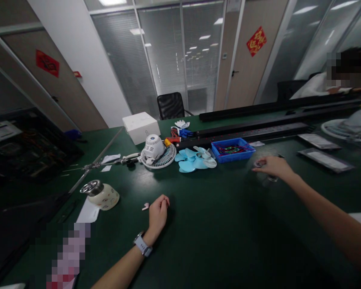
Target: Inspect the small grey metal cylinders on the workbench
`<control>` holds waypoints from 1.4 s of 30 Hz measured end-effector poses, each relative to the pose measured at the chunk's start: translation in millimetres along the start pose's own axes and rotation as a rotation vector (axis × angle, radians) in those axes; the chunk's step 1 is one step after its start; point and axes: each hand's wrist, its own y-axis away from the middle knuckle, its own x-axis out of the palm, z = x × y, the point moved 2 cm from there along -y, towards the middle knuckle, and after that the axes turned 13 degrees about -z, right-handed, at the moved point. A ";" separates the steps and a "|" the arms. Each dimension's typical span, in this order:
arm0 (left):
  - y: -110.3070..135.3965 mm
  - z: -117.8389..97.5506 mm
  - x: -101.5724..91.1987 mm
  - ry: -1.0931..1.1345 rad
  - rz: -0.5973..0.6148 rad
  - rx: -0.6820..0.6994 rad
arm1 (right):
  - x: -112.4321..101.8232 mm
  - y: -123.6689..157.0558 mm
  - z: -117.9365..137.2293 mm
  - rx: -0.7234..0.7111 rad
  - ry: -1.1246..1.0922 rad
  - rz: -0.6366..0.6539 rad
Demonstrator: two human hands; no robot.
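My left hand (159, 210) rests on the green table in a loose fist, wearing a watch (142, 244) at the wrist. Nothing shows between its curled fingers. Just left of it lies a small pale pink earbud (145, 206). Farther right, my right hand (275, 167) reaches over the table with thumb and fingers pinched together. At its fingertips is a small, round, greyish thing (258, 163), too blurred to name. Below that hand a clear, shiny object (272, 178) shows in part; whether the hand touches it I cannot tell.
Ahead lie blue fan blades (194, 160), a white fan part with a grille (158, 154), a blue tray (236, 157) of wires and a white box (142, 127). A cream flask (106, 196) lies at left. Flat packets (326, 159) and a person (313, 86) are at right.
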 end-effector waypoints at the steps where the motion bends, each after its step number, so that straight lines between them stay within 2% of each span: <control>1: -0.1 0.2 0.0 0.001 -0.002 0.001 | -2.1 5.6 10.4 -0.027 0.023 0.093; 3: 0.2 -1.0 -0.1 0.000 -0.005 0.013 | -5.5 21.0 40.7 -0.121 0.010 0.253; 6: 3.1 -9.8 1.2 0.001 0.035 0.051 | -8.6 53.3 103.9 -0.322 -0.201 0.277; 9: 10.2 -27.8 4.8 0.028 0.110 0.117 | -7.6 91.9 167.7 -0.476 -0.448 0.289; 12: 18.7 -46.7 9.5 0.079 0.178 0.227 | -4.5 125.1 212.5 -0.518 -0.629 0.317; 14: 22.2 -53.6 11.9 0.109 0.207 0.283 | -1.4 140.9 228.4 -0.506 -0.718 0.305; 17: 22.4 -54.2 13.3 0.121 0.216 0.291 | 5.6 155.2 235.5 -0.459 -0.811 0.275; 21: 17.5 -54.1 14.9 0.121 0.218 0.285 | 14.1 161.4 232.3 -0.428 -0.878 0.226; 26: 11.1 -67.7 21.5 0.104 0.238 0.367 | 19.7 162.1 230.6 -0.452 -0.909 0.183; 29: 6.5 -70.7 16.7 0.070 0.204 0.412 | 20.7 162.4 230.7 -0.440 -0.916 0.176; 32: 2.2 -59.3 0.9 0.033 0.139 0.391 | 19.3 162.5 230.7 -0.423 -0.925 0.194; 36: 2.2 -28.2 -19.0 -0.121 0.115 0.309 | 16.4 161.3 230.6 -0.407 -0.920 0.246; 39: 5.4 -10.4 -21.9 -0.236 0.167 0.275 | 15.2 161.3 230.9 -0.393 -0.903 0.256; 42: 7.1 -3.9 -19.4 -0.279 0.212 0.266 | 12.6 162.9 232.9 -0.400 -0.876 0.259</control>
